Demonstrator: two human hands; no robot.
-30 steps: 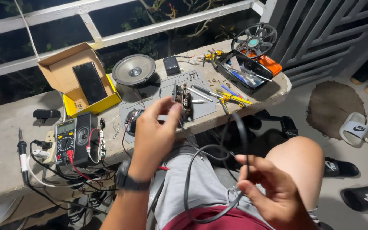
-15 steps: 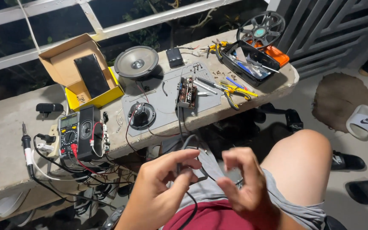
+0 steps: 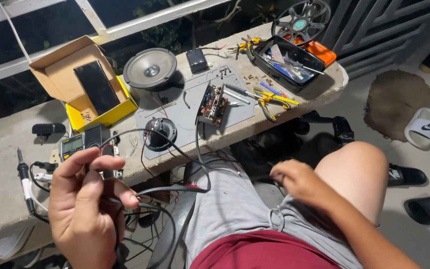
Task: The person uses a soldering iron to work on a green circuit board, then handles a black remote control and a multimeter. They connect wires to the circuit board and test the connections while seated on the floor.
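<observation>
The left hand (image 3: 88,209) pinches a black cable (image 3: 175,188) between thumb and fingers, at seven o'clock from the circuit board (image 3: 213,104). The right hand (image 3: 294,180) rests half-curled and empty on the lap. Judging by this, wiring is underway; next calls for steadying the cable's free end.

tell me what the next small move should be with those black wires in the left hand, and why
Probably bring the right hand across to take the free run of the black wires. The left hand pinches them near the multimeter, and they loop loosely toward the circuit board; the right hand is empty over the lap, so it could steady the slack.
</observation>
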